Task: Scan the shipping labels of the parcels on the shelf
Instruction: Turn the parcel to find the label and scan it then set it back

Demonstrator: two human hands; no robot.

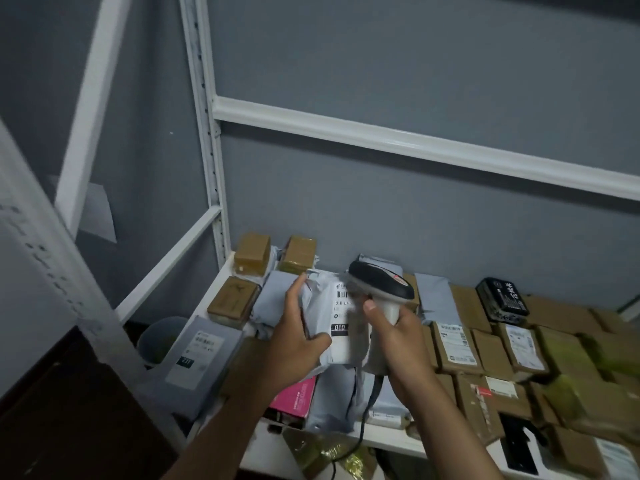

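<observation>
My left hand (296, 336) grips a grey plastic mailer parcel (325, 303) by its left side and holds it up over the shelf. Its white shipping label (343, 317) with a barcode faces me. My right hand (398, 341) grips the handle of a black and grey barcode scanner (379, 284), whose head sits just right of the label, tilted toward it. The scanner's cable (367, 407) hangs down past the shelf's front edge.
The white metal shelf (384, 439) carries several brown taped boxes (457, 348), grey mailers (197, 351), a pink box (294, 398) and a black parcel (502, 299). A white upright (204, 133) stands at the left, a crossbar (415, 143) above. A bucket (162, 337) sits lower left.
</observation>
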